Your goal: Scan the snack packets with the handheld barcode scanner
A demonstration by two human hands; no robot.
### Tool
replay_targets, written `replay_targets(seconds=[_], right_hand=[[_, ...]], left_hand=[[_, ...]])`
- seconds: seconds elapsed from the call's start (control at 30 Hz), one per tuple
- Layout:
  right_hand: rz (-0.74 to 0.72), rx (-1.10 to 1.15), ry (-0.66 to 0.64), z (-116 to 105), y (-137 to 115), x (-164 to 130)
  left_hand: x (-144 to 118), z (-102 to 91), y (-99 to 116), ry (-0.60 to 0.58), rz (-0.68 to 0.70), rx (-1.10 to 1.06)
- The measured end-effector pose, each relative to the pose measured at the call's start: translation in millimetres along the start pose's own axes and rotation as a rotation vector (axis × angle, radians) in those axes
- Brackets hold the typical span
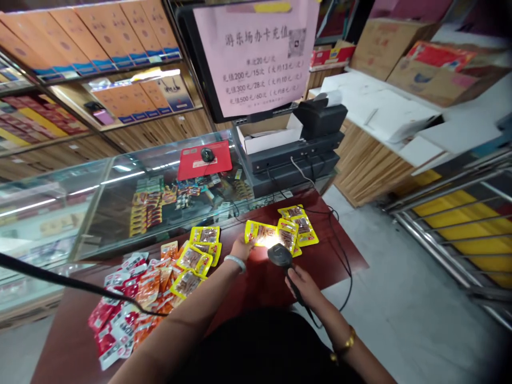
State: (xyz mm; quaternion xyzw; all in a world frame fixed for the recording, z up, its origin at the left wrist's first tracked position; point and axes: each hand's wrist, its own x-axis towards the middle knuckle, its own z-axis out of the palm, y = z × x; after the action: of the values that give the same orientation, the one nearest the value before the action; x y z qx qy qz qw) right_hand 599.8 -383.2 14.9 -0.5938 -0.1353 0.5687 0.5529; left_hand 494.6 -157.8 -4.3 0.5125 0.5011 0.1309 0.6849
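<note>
A glass counter (120,186) runs across the left, with packets showing in the case under its top. On it lie a red mat (192,162) and a mouse (207,154). Behind it stand shelves (100,69) of orange boxes. A pink sign (256,53) hangs on the back of a screen above a black till (296,154). To the right a white-topped wooden counter (380,117) carries cardboard boxes (432,69), and a steel rail (452,213) stands near it.

In front lies a dark red table (260,282). On its left end spreads a heap of red and orange packets (132,298), with yellow packets (196,256) beside and partly over it. More yellow packets lie in a stack (300,226) near the table's far right edge.

The left hand (240,249), a pale bracelet at the wrist, holds one yellow packet (260,233) flat on the table just left of the stack; its fingers are on the packet's near edge, thumb and fingers closed upon it. The right hand (306,285) has its fingers wrapped tight about the handle of a black scanner (280,256), whose head is just over the packet and throws a bright light on it. The scanner's cord (340,250) trails along the table's right edge.
</note>
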Motion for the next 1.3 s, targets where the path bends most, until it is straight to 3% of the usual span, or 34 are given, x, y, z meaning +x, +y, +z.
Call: replay_targets(seconds=[0.1, 0.2, 0.33, 0.43, 0.53, 0.63, 0.73, 0.87, 0.97, 1.17, 1.3], right_hand=[[0.007, 0.041, 0.071, -13.4, 1.3, -2.0], [-0.009, 0.078, 0.119, -22.3, 5.5, -4.3], [0.001, 0.106, 0.185, -27.5, 11.7, -6.9], [0.021, 0.115, 0.218, -28.9, 14.6, -7.4], [0.009, 0.127, 0.199, -30.5, 16.0, -6.9], [0.011, 0.119, 0.154, -31.6, 17.2, -6.3], [0.064, 0.106, 0.164, -29.4, 19.7, -4.8], [0.117, 0.047, 0.107, -16.2, 21.8, 1.5], [0.142, -0.014, 0.037, 1.6, 19.5, 6.1], [0.149, -0.083, -0.044, 38.7, 9.3, 5.9], [0.14, -0.131, -0.085, 49.3, 8.0, 2.6]], left_hand=[[9.4, 27.7, 7.3, 0.008, 0.042, -0.042], [14.5, 41.9, 11.9, 0.007, 0.054, -0.085], [22.6, 52.0, 10.9, -0.011, 0.042, -0.082], [28.3, 58.2, 4.3, -0.067, -0.041, -0.042], [29.5, 52.1, -6.3, -0.04, -0.086, 0.069], [23.4, 21.9, -20.3, 0.042, 0.04, 0.225], [6.2, -31.2, -33.9, 0.145, 0.095, 0.471], [-32.3, -109.7, -46.5, 0.478, 0.008, 0.907], [-59.0, -152.0, -53.2, 0.68, -0.102, 1.062], [-72.3, -187.3, -58.5, 0.721, -0.369, 1.001], [-59.6, -196.9, -53.5, 0.718, -0.377, 0.998]])
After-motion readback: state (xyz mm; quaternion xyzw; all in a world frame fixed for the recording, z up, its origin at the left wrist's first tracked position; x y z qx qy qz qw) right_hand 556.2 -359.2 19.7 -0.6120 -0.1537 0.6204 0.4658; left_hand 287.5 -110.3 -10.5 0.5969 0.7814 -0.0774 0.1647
